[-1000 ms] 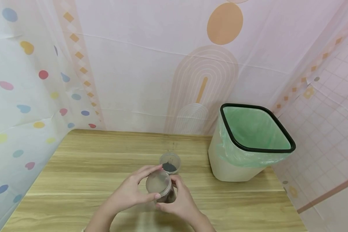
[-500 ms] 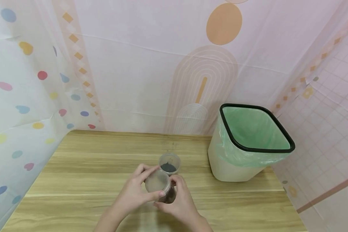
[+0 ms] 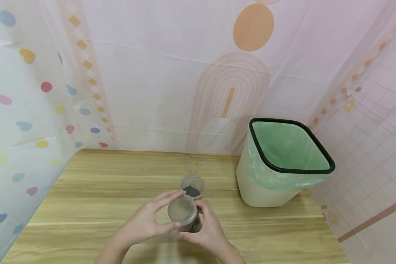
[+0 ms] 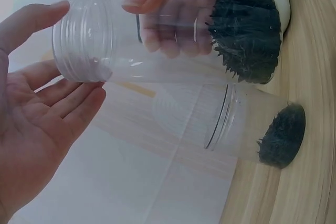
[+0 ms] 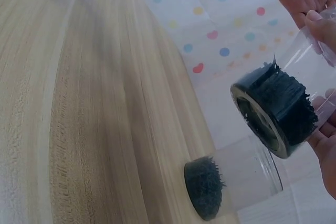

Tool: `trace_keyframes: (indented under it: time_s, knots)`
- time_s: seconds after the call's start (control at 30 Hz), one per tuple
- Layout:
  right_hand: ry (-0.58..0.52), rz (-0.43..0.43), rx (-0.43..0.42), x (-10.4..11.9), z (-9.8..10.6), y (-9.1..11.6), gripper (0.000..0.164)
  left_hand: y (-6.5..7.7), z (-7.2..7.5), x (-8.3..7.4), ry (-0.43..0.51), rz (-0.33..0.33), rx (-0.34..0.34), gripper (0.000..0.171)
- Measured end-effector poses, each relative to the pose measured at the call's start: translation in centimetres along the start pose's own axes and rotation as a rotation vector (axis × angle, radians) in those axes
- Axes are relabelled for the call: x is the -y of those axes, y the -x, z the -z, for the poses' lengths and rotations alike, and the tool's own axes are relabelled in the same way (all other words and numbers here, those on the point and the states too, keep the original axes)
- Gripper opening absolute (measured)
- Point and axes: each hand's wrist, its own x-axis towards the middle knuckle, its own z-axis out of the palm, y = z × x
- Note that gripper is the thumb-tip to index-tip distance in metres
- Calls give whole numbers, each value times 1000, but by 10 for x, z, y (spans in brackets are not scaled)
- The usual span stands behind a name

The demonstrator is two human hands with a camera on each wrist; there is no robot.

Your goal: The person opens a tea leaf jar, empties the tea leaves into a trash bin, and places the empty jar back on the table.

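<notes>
One clear jar [image 5: 286, 100]: I watch the left hand [image 3: 146, 221] pinch its lid [image 3: 180, 209] while the right hand [image 3: 209, 230] grips it below.

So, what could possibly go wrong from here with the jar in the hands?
The right hand holds the jar off the table, so it might slip and drop. It could also bump the second jar, which stands close behind, and perhaps knock it over.
</notes>
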Motion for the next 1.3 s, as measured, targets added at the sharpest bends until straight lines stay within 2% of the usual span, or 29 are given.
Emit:
trace_keyframes:
  time_s: [0.27,0.47,0.6,0.7,0.8,0.87,0.97,1.17,1.3]
  knots:
    - [31,68,10,1,0,2,69,0,-1,0,29,36,-12,71]
    - [82,151,-19,0,-3,3,67,-1,-4,0,70,87,-12,61]
    - [85,148,-14,0,-5,4,66,-1,-5,0,85,120,4,63]
    - [62,102,-6,0,-4,5,66,0,-3,0,78,91,30,78]
    - [41,63,1,0,-4,5,66,1,-1,1,62,15,63,90]
    - [33,51,5,0,-3,4,67,2,1,1,54,-39,81,89]
    - [25,38,17,-1,-3,4,69,2,2,1,60,-81,83,80]
    - [-36,-4,34,0,-2,4,70,2,3,0,73,-22,71,68]
    - [-4,14,15,1,-2,5,69,3,1,1,62,-8,25,68]
